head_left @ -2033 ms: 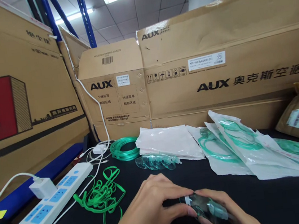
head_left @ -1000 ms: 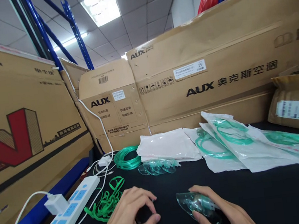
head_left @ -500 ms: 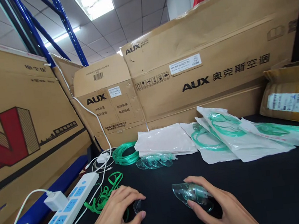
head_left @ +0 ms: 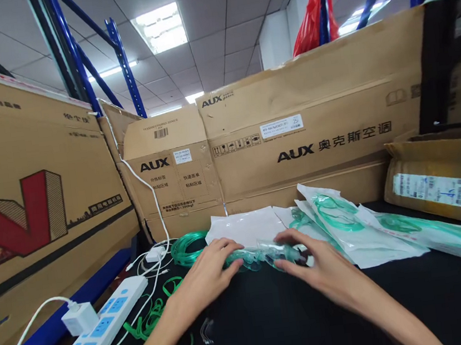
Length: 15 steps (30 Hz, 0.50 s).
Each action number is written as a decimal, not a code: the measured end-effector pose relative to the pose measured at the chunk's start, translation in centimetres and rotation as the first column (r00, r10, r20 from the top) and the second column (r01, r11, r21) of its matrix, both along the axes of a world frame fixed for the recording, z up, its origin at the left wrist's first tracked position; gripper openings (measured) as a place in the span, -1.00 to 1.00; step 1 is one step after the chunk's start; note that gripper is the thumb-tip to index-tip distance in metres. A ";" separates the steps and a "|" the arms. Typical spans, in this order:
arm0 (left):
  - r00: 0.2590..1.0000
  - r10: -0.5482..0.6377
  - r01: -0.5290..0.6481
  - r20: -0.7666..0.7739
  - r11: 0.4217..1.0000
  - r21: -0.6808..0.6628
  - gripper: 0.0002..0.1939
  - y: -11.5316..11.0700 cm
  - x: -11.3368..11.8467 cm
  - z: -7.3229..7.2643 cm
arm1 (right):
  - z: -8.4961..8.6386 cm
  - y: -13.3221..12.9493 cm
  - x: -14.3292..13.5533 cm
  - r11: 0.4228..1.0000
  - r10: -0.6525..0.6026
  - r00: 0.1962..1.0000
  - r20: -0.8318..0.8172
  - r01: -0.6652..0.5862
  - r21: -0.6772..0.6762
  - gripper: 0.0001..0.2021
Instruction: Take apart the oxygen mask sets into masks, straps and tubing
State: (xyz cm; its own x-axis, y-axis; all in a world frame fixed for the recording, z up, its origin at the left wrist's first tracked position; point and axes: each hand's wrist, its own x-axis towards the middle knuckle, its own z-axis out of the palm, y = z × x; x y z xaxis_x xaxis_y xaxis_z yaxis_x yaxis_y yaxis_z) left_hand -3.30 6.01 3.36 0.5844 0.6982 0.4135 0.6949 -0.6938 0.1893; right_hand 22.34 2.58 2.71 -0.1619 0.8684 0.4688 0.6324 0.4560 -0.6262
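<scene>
At the back of the black table, a row of clear green oxygen masks [head_left: 249, 258] lies nested together. My left hand [head_left: 213, 270] curls over the left end of this row, thumb in front and fingers behind, and hides part of it. In my right hand [head_left: 308, 255] another clear oxygen mask [head_left: 280, 250] is pinched between thumb and fingers, against the right end of the row. Small shiny strips [head_left: 207, 331] lie on the table below my left wrist. Green elastic straps [head_left: 148, 320] are heaped left of my left forearm.
Behind the masks lie white packets [head_left: 245, 224] and bags with green tubing [head_left: 340, 215]. A coil of green tubing [head_left: 187, 248] sits left of them. The power strip [head_left: 97, 334] with white cables runs along the left. Cardboard boxes [head_left: 257, 180] wall the back; an opened carton [head_left: 436, 175] stands right.
Both hands have moved forward from the near table to the row of masks. My right hand has carried its mask there; my left hand has moved away from the small strips.
</scene>
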 end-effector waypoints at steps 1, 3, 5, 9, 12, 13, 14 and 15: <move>1.000 -0.011 0.011 -0.004 1.000 0.011 -0.69 1.1 0.5 0.1 | 0.8 0.9 0.2 1.000 -0.002 0.999 0.034 0.002 0.011 -0.73; 1.000 -0.024 0.025 -0.012 0.999 0.021 -0.69 3.2 1.2 -0.2 | 1.5 2.8 0.6 1.000 0.016 0.995 0.096 -0.018 0.022 -0.69; 0.999 -0.038 0.038 -0.016 0.999 0.020 -0.74 4.6 1.5 -0.9 | 1.1 4.5 0.9 0.999 0.037 0.987 0.157 -0.041 0.021 -0.67; 0.998 -0.062 0.062 0.003 0.998 0.012 -0.80 6.0 1.3 -2.2 | -0.7 6.9 1.3 0.998 0.054 0.970 0.239 -0.060 0.017 -0.62; 0.996 -0.090 0.090 0.024 0.996 0.002 -0.81 6.2 1.0 -2.4 | -1.8 7.7 1.4 0.998 0.067 0.958 0.278 -0.069 -0.002 -0.63; 0.995 -0.099 0.099 0.030 0.995 -0.002 -0.81 6.3 1.0 -2.4 | -2.1 7.9 1.4 0.997 0.076 0.954 0.290 -0.077 -0.010 -0.63; 0.994 -0.104 0.104 0.035 0.995 -0.006 -0.82 6.3 1.0 -2.4 | -2.4 8.0 1.3 0.996 0.087 0.950 0.301 -0.086 -0.016 -0.63; 0.994 -0.107 0.107 0.039 0.994 -0.010 -0.82 6.3 1.0 -2.4 | -2.6 8.1 1.1 0.995 0.097 0.946 0.310 -0.096 -0.019 -0.63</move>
State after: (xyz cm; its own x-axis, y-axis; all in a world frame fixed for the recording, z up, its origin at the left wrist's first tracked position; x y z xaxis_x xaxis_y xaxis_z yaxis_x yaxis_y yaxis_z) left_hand -2.33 12.34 0.95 0.6399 0.6374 0.4293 0.6087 -0.7613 0.2231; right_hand 23.47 10.68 0.06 -0.3823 0.8428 0.3790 0.7487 0.5228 -0.4075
